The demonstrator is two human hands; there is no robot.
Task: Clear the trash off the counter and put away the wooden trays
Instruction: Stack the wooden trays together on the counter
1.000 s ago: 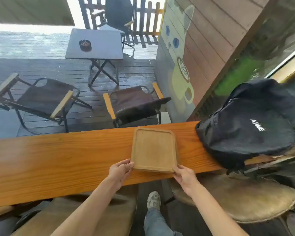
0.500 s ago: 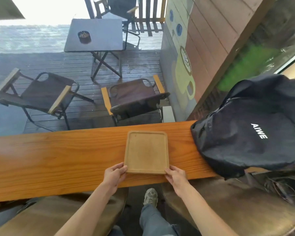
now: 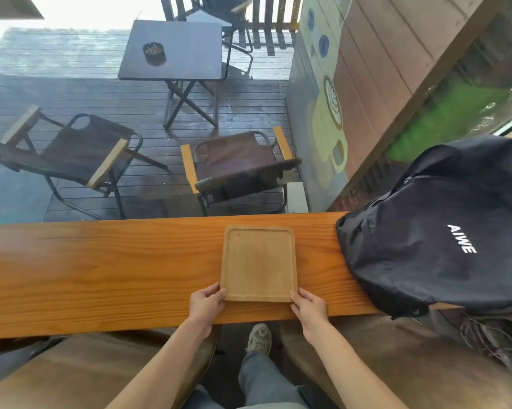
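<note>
- A wooden tray (image 3: pixel 258 262) lies flat on the long orange-brown desk (image 3: pixel 101 270), right of the middle, its far edge close to the desk's far edge and its near edge short of the near one.
- The tray is rectangular with rounded corners and a low raised rim; nothing lies in it.
- The left hand (image 3: pixel 206 304) is at the tray's near left corner, its grip closed on that corner with the thumb at the left edge.
- The right hand (image 3: pixel 309 305) grasps the near right corner in the same way, thumb against the corner.
- Both forearms reach up from the near edge of the view, bare to the elbow.
- A black backpack (image 3: pixel 443 240) with white lettering sits on the right end of the desk, near the tray but apart from it.
- Beyond the desk, on a dark wet deck, stand two folding chairs (image 3: pixel 237 166) with wooden armrests and a small dark table (image 3: pixel 190 51) bearing a round dark ashtray (image 3: pixel 154 53).
- Under the desk, between two brown stools (image 3: pixel 411 358), a leg in grey trousers and a pale shoe (image 3: pixel 259 339) show.
</note>
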